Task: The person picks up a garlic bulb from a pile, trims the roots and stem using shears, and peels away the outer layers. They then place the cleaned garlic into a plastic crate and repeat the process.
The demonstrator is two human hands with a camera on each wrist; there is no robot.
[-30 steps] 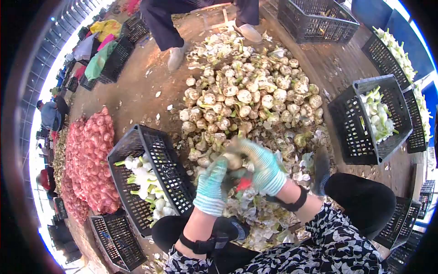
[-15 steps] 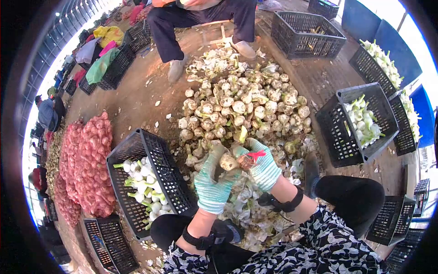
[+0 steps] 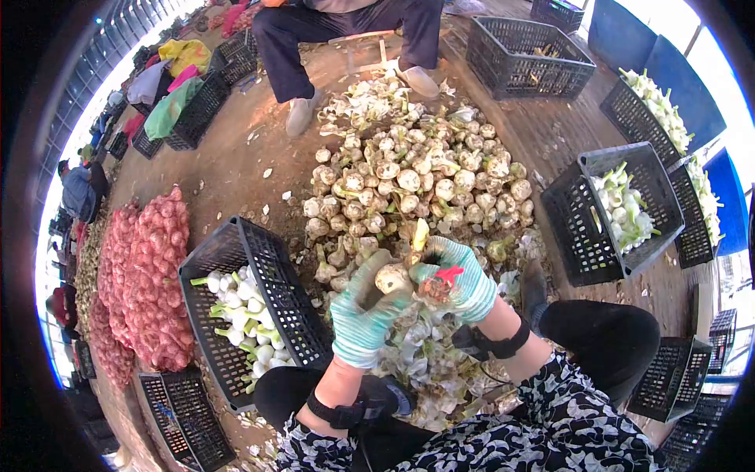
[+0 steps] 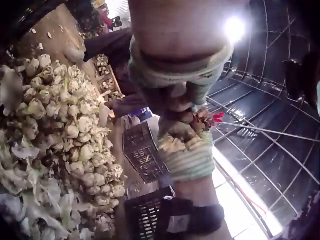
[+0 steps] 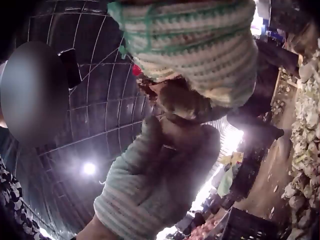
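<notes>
Both hands wear green-and-white striped knit gloves and meet in front of the body. My left hand (image 3: 363,315) holds a round, soil-stained garlic bulb (image 3: 392,278) between thumb and fingers. Right beside it, my right hand (image 3: 465,287) grips a brown, rough-wrapped piece with a red tie (image 3: 448,274). A yellow-green stalk (image 3: 420,237) stands up at the right hand's fingertips. In the right wrist view the gloved left hand (image 5: 155,185) reaches up to the right hand (image 5: 200,55), fingers close together. The left wrist view shows the brown wrapped piece (image 4: 200,120) between the hands; its far end is hidden.
A pile of unpeeled garlic (image 3: 425,173) lies ahead, with loose husks (image 3: 429,370) below the hands. Black crates of trimmed white bulbs stand left (image 3: 291,291) and right (image 3: 574,228). Red net sacks (image 3: 161,283) lie far left. Another person's legs (image 3: 291,63) are opposite.
The hands were blurred and close over the bulb, then drew slightly apart. The bulb stays in the left hand; the red tie has turned more into view. The head view has shifted.
</notes>
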